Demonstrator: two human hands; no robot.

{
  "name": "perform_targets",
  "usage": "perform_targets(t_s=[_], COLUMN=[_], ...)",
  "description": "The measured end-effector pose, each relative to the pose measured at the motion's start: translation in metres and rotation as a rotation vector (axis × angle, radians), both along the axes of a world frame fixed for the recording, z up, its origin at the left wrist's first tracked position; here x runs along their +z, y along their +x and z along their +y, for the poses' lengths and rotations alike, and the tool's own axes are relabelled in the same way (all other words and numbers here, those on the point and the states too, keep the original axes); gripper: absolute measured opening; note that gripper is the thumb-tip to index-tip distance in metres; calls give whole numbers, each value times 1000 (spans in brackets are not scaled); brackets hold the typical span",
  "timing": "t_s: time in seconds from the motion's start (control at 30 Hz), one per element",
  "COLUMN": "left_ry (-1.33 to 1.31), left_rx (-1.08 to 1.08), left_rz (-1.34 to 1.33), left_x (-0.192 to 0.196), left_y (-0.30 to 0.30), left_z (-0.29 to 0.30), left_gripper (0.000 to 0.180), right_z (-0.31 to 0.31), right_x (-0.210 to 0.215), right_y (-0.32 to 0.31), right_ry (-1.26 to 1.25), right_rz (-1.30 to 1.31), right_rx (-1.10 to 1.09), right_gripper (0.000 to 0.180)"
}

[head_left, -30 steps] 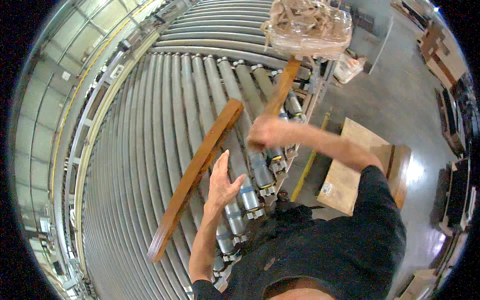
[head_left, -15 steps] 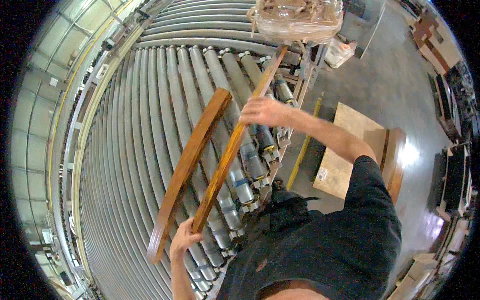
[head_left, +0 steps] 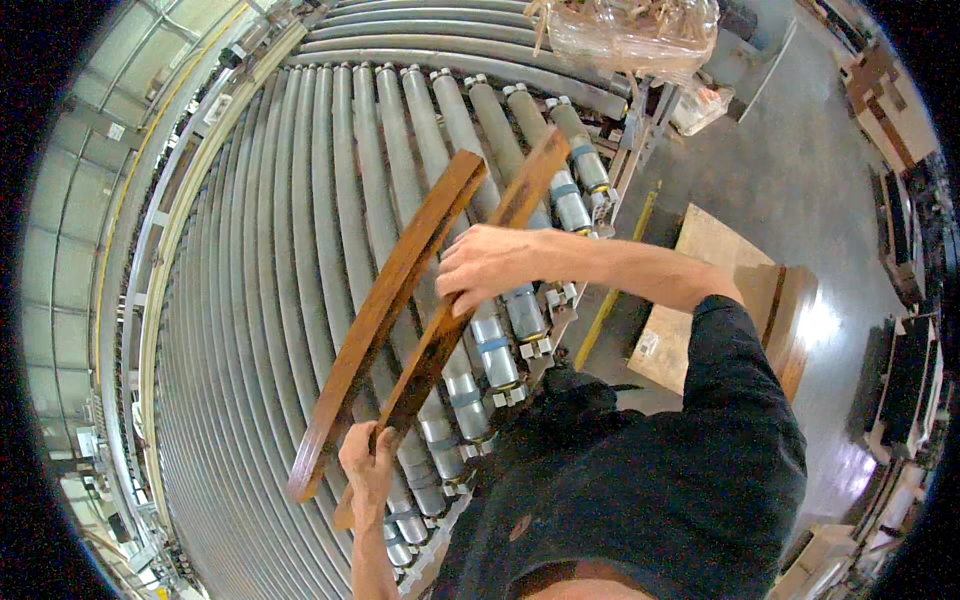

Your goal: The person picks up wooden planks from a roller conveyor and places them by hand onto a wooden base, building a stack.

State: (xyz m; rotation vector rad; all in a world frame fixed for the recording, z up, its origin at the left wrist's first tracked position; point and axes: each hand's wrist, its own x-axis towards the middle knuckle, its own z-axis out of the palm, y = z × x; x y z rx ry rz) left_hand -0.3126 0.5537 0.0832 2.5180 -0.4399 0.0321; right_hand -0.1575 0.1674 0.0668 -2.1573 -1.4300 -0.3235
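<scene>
A long brown wooden board (head_left: pixel 424 362) slants over the rollers, with both my hands on it. My right hand (head_left: pixel 490 262) wraps over its upper half, fingers curled round the edge. Near the lower end my left hand (head_left: pixel 366 462) grips the same board, and a short piece of it shows below that hand. Just to the left, a second brown wooden board (head_left: pixel 385 315) lies across the rollers, roughly parallel to the held one. My hands do not touch this second board.
Grey conveyor rollers (head_left: pixel 290 300) spread beneath the boards. A plastic-wrapped bundle (head_left: pixel 630 38) sits at the far end. On the floor to the right lie a plywood sheet (head_left: pixel 712 245) and a brown wooden panel (head_left: pixel 795 325). A yellow line (head_left: pixel 612 295) runs along the floor.
The held board has shifted down and left and rolled, its far end dropping nearer to me. My right hand has moved left and nearer; my left hand now wraps round the lower end.
</scene>
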Motion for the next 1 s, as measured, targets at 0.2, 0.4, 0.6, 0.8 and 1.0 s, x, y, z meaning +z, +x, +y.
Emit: perform_targets(t_s=[0.2, 0.4, 0.6, 0.8, 1.0], left_ry=[-147, -261, 72, 267, 311], left_rx=[112, 233, 84, 16, 313], left_rz=[187, 305, -199, -404, -568], left_x=[-2, 9, 19, -10, -25], left_y=[-23, -26, -2, 27, 10], left_z=[47, 68, 64, 56, 87], left_gripper=[31, 31, 21, 32, 64], right_z=[-137, -159, -120, -95, -96], right_x=[4, -12, -51, -70, -88], right_y=[46, 35, 37, 53, 77], right_ry=[-75, 296, 573, 622, 640], right_rz=[347, 983, 934, 640, 521], right_rx=[-248, -525, -709, -934, -924], right_gripper=[31, 34, 39, 38, 32])
